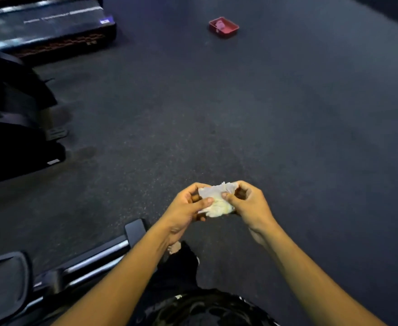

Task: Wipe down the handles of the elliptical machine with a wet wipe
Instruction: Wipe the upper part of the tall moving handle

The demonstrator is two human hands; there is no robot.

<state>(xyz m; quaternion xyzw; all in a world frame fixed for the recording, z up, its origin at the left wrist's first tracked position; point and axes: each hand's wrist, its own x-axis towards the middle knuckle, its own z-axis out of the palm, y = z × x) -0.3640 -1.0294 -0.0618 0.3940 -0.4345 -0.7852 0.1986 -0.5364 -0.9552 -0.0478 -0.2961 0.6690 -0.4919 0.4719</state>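
Both hands pinch, seemingly tightly, the crumpled wet wipe.

a gym: dark speckled rubber floor, a treadmill deck and an elliptical's pedal.

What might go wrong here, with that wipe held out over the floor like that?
1. The wet wipe looks crumpled and thin, pinched between the left hand and right hand; pulling it apart may tear it.
2. It hangs over the dark floor, so a slip would probably dirty it.
3. A bare foot stands close to the machine's rail; stepping while looking at the wipe risks a stubbed toe.
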